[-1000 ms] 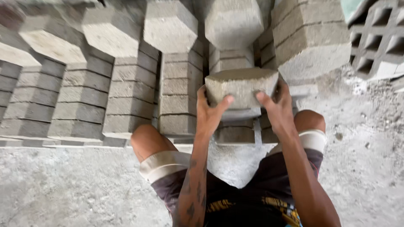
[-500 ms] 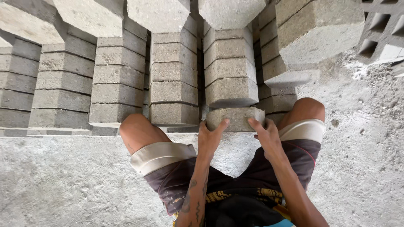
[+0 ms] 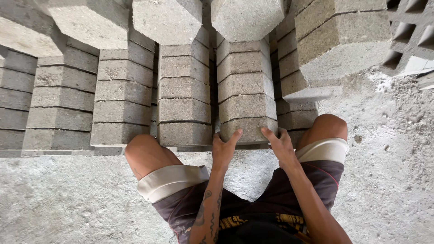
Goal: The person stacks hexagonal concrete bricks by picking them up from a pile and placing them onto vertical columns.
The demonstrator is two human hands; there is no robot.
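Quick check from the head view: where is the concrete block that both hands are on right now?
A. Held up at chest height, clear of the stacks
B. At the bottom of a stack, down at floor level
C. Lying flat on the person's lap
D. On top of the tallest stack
B: the left hand and right hand grip the concrete block at the base of a stack, by the concrete floor.

Grey, coarse-grained concrete blocks (image 3: 247, 129) stand in stacked columns (image 3: 184, 95), their faces speckled and shading to a warmer tan on the sunlit stack at right (image 3: 334, 31). The concrete floor (image 3: 63, 203) is pale grey, mottled with whitish dust and crumbs. The person's shorts (image 3: 266, 212) are dark maroon-brown with broad cream cuffs and a yellow print at the waist. Dark tattoo lines run along the left forearm (image 3: 208, 217).
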